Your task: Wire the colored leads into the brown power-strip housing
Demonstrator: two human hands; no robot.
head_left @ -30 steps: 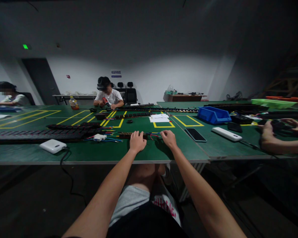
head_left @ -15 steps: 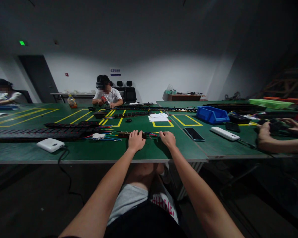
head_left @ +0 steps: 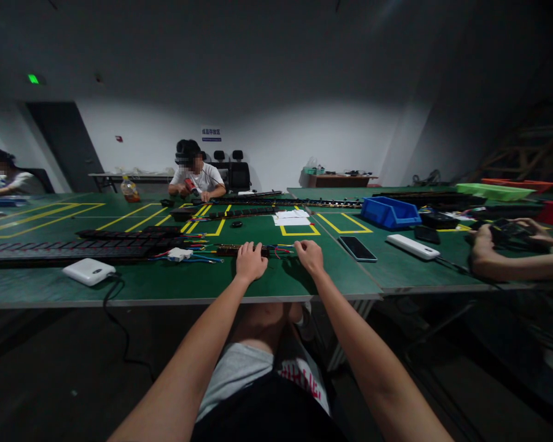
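- Green table point(head_left: 276, 283), pretty dim light
- my left hand point(head_left: 251, 262)'s draped over a dark strip point(head_left: 227, 251), can't tell if gripping
- my right hand point(head_left: 309, 256)'s pinching its coloured wires point(head_left: 283, 250)

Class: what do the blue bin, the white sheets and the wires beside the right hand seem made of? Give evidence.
Blue bin: probably moulded plastic, slightly glossy; even colour, thin walls.
White sheets: likely paper, matte; thin, flat.
Wires beside the right hand: probably plastic-coated metal, from coloured sleeves; finish unclear.
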